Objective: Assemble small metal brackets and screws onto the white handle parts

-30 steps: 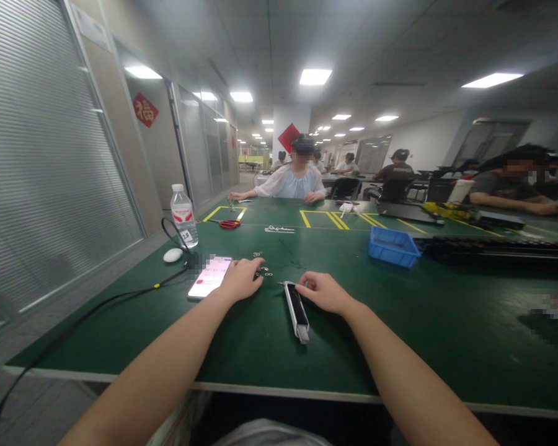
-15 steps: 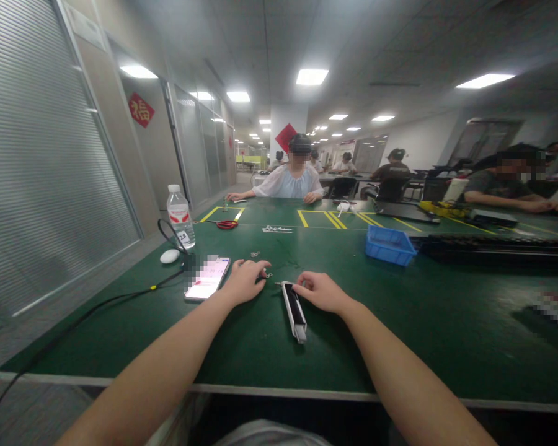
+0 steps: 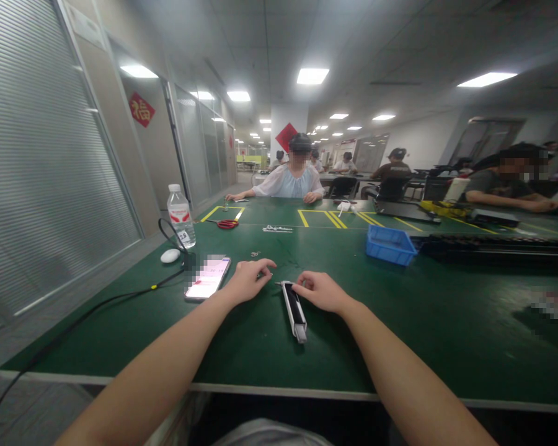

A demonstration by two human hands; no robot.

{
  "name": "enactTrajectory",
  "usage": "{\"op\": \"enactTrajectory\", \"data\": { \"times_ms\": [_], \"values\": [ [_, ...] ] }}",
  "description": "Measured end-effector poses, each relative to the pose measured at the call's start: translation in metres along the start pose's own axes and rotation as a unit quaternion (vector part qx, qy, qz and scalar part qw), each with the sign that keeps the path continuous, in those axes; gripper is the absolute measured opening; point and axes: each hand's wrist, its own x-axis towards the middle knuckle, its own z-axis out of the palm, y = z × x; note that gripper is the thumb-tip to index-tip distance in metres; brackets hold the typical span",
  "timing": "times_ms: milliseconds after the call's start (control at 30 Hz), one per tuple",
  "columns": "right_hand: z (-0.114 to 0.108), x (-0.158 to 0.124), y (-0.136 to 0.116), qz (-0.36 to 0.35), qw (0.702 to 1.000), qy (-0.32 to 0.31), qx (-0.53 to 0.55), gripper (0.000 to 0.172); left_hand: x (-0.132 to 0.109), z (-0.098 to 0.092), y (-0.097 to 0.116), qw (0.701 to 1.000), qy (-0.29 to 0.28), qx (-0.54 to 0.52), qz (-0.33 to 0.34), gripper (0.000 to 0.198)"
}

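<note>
the slim white-and-black device (image 3: 294, 310) lies on the green desk (image 3: 242, 359) just left of the right hand (image 3: 323, 291), whose thumb side meets its far end; those fingers are curled, and i cannot tell whether they grip it. the left hand (image 3: 248, 280) sits apart from the device, on its other side, fingers bent low over the desk; whether it pinches anything is hidden. small metal pieces (image 3: 255, 254) lie just beyond it, and a lit phone (image 3: 214, 275) beside it.
</note>
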Motion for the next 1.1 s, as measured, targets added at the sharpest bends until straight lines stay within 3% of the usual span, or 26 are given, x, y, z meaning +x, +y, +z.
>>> {"op": "enactTrajectory", "data": {
  "times_ms": [100, 233, 800, 1100],
  "values": [
    [0.001, 0.000, 0.000, 0.000, 1.000, 0.000, 0.000, 0.031, 0.001, 0.001, 0.006, 0.996, -0.007, -0.092, 0.006, 0.025],
    [0.001, 0.001, 0.002, -0.002, 1.000, -0.002, 0.002, 0.031, 0.000, 0.005, 0.012, 0.990, -0.012, -0.139, 0.009, 0.023],
    [0.003, 0.001, 0.006, -0.007, 1.000, 0.002, 0.012, 0.028, 0.001, 0.006, 0.006, 0.990, -0.029, -0.138, -0.012, 0.017],
    [0.002, 0.001, 0.005, -0.006, 1.000, -0.001, 0.007, 0.029, 0.000, 0.004, 0.013, 0.990, -0.008, -0.137, -0.009, 0.016]
  ]
}}
